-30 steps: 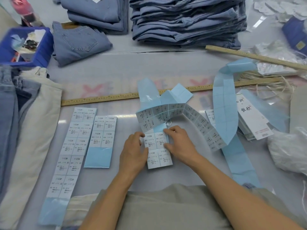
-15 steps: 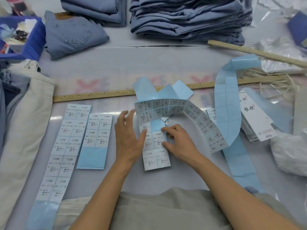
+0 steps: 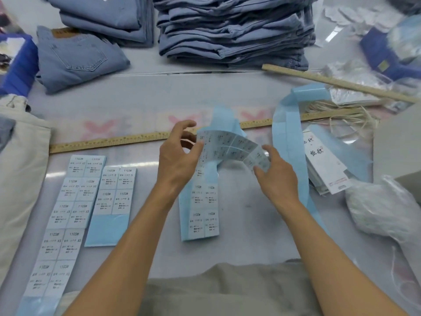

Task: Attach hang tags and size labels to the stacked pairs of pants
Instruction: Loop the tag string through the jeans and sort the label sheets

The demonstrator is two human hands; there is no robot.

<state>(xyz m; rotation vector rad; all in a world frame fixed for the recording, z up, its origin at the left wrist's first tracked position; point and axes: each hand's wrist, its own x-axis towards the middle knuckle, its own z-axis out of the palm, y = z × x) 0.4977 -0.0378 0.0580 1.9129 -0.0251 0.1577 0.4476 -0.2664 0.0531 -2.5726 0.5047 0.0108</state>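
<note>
My left hand [image 3: 176, 159] and my right hand [image 3: 276, 176] hold a curved strip of size labels [image 3: 230, 145] lifted above the table. The left pinches its left end and the right pinches its right end. Below it a short piece of label sheet [image 3: 201, 215] marked L lies flat on blue backing. A long label strip marked XS [image 3: 65, 215] and a shorter one marked S [image 3: 114, 197] lie flat on the left. White hang tags [image 3: 325, 166] are piled on the right. The tall stack of blue pants [image 3: 232, 28] stands at the back.
A wooden ruler [image 3: 109, 141] crosses the table, with a second stick [image 3: 337, 84] at back right. Empty blue backing ribbon [image 3: 288, 135] loops to the right. Folded jeans [image 3: 77, 58] and a blue bin [image 3: 19, 67] sit back left, beige pants [image 3: 20, 174] far left, plastic bags [image 3: 382, 206] right.
Both hands left the flat label piece on the table and rose to the arched strip behind it. That strip now hangs lifted between them.
</note>
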